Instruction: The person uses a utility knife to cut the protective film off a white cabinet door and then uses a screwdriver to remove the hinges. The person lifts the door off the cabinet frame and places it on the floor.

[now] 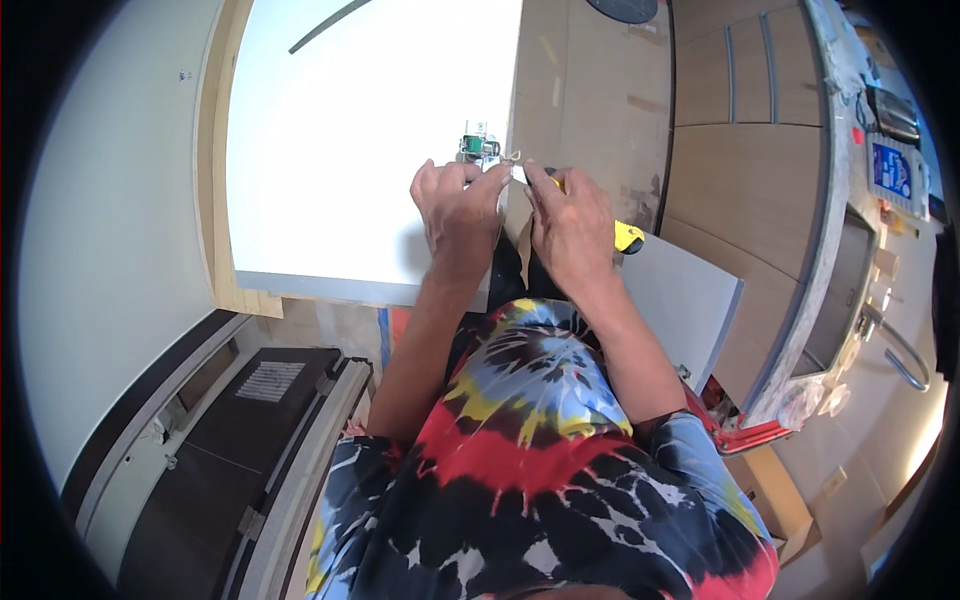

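My right hand (578,228) is wrapped round a yellow and black utility knife (628,238), its handle end sticking out past the palm. A pale, blade-like tip (518,173) shows at the fingertips, pointing toward my left hand. At the right edge of a large white panel (350,170), my left hand (458,212) has its fingers bent and the thumb and forefinger pinched together; what lies between them is hidden. Just beyond its fingers sits a small metal fitting (478,145) with a green part, perhaps a hinge. A thin pale curl (511,157) rises between both hands.
A dark strip (328,25) lies on the panel's far part. To the right stand wood-tone cabinets (745,175) under a counter with a jug (897,177) and a faucet (895,345). A second white panel (690,290) is near my right arm. Dark brown panels (250,400) lie lower left.
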`<state>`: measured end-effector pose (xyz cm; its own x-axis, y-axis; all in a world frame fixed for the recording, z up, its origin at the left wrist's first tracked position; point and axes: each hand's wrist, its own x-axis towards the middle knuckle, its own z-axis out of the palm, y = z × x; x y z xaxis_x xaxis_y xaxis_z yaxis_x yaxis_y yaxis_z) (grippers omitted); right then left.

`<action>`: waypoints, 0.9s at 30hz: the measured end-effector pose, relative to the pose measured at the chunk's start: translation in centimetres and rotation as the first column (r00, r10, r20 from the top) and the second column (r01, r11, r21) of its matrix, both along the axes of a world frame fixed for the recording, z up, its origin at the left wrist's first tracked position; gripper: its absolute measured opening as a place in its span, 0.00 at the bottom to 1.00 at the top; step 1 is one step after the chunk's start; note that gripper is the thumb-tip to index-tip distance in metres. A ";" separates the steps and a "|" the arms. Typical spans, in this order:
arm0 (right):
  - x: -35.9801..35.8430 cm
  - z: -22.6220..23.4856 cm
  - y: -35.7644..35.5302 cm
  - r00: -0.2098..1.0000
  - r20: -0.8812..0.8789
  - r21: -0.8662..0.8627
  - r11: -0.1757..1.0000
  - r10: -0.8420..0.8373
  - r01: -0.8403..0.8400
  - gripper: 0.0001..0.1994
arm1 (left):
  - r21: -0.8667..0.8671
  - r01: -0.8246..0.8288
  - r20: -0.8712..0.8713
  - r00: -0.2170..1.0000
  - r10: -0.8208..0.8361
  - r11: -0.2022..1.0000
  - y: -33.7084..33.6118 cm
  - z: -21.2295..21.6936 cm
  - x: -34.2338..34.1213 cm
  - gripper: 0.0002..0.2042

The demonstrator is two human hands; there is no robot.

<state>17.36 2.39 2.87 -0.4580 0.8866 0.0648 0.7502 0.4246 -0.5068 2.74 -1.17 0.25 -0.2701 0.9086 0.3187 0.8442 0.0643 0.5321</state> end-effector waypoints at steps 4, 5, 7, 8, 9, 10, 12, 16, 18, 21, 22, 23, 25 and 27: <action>0.1 -0.4 -0.1 1.000 -0.012 -0.005 1.000 -0.004 0.004 0.18 | 0.001 -0.009 0.012 1.000 0.009 1.000 0.2 0.1 0.1 0.07; 0.0 -0.4 -0.2 1.000 -0.017 -0.005 1.000 -0.013 0.013 0.18 | -0.007 -0.014 0.012 1.000 0.014 1.000 0.2 0.1 0.1 0.07; 0.0 -0.6 -0.2 1.000 -0.016 0.002 1.000 -0.018 0.018 0.19 | -0.015 -0.019 0.013 1.000 0.020 1.000 0.1 0.2 0.1 0.07; 0.0 -0.6 -0.1 1.000 -0.011 0.007 1.000 -0.013 0.013 0.19 | -0.018 -0.024 0.015 1.000 0.024 1.000 0.2 0.2 0.2 0.07; 0.0 -0.6 0.1 1.000 -0.006 0.014 1.000 -0.007 0.007 0.19 | -0.013 -0.034 0.001 0.999 0.034 0.999 0.3 0.3 0.2 0.07; -0.1 -0.8 0.2 1.000 -0.015 0.027 1.000 -0.012 0.012 0.19 | -0.014 -0.044 -0.011 0.999 0.044 0.999 0.4 0.4 0.4 0.07; -0.6 -1.1 0.5 0.999 -0.033 0.054 0.998 -0.021 0.023 0.19 | -0.013 -0.062 -0.016 0.998 0.062 0.998 0.4 0.1 0.6 0.07; -0.8 -0.7 0.3 0.999 -0.027 0.015 0.999 -0.040 0.040 0.17 | -0.003 -0.061 0.000 0.998 0.061 0.998 0.5 -0.2 0.2 0.07; -0.4 -0.5 0.3 0.999 -0.028 0.047 0.998 -0.039 0.040 0.15 | -0.003 -0.043 -0.016 0.999 0.043 0.999 0.4 -0.4 0.2 0.07; -0.1 -0.8 0.5 0.997 -0.068 0.080 0.996 -0.026 0.031 0.15 | -0.004 -0.037 -0.053 0.998 0.037 0.999 0.1 -0.3 0.5 0.07; -0.2 -0.7 0.7 0.998 -0.060 0.079 0.997 -0.021 0.026 0.15 | -0.011 -0.048 -0.048 0.998 0.048 0.999 0.3 0.1 0.6 0.07; -0.2 -0.4 0.9 0.999 -0.052 0.077 0.997 -0.017 0.021 0.15 | -0.019 -0.060 -0.044 0.997 0.059 0.998 0.5 0.3 0.6 0.07; -0.4 -0.6 1.1 0.999 -0.046 0.087 0.996 -0.022 0.026 0.15 | -0.034 -0.061 -0.059 0.996 0.059 0.998 0.5 0.1 0.6 0.09; -1.2 -1.3 1.4 0.998 -0.050 0.112 0.993 -0.041 0.046 0.15 | -0.038 -0.076 -0.039 0.996 0.074 0.996 0.7 0.2 0.7 0.10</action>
<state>16.19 3.78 1.58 -0.4134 0.8912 0.1865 0.7455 0.4489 -0.4927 3.48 -0.48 0.45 -0.3263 0.8983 0.2941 0.8557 0.1486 0.4956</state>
